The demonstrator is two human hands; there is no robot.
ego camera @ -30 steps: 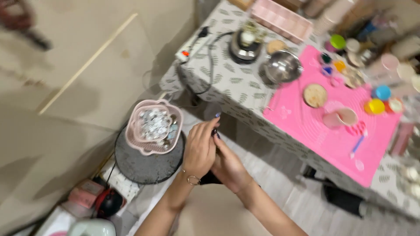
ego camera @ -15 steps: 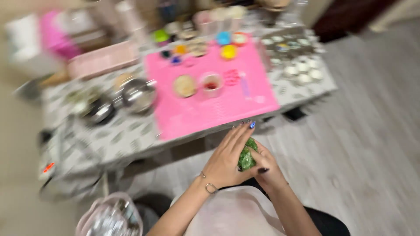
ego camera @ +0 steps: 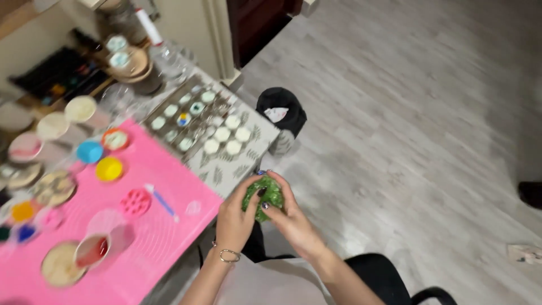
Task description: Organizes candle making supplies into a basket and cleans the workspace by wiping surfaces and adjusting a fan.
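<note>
Both hands are together in front of the person's body, just off the near edge of the table (ego camera: 257, 135). The left hand (ego camera: 234, 220) and the right hand (ego camera: 291, 220) are closed around a small green crinkled bundle (ego camera: 264, 195); the fingers curl over it from both sides, so only its top shows. A thin bracelet (ego camera: 228, 256) sits on the left wrist.

On the table a pink mat (ego camera: 164, 237) covers the near part. At its near left edge stands a cup (ego camera: 90, 250) with red liquid inside, and beside it a round dish (ego camera: 59, 265) with something beige in it. Further along the mat I see a small yellow cup (ego camera: 109, 168) and a blue cup (ego camera: 89, 151); what they hold I cannot tell. A pink round mould (ego camera: 135, 202) and a small blue-handled tool (ego camera: 161, 200) lie near the middle of the mat. Toward the far corner of the table is a tray (ego camera: 197, 121) filled with rows of small round pale pieces, some with blue on top. On the floor beside that corner stands a black bin (ego camera: 281, 110) with something white in it.

Half a second ago the view showed the whole table from further back, with metal bowls at its left end; now those bowls are out of view and the floor fills the right side. The hands held the green bundle in the same way then.
</note>
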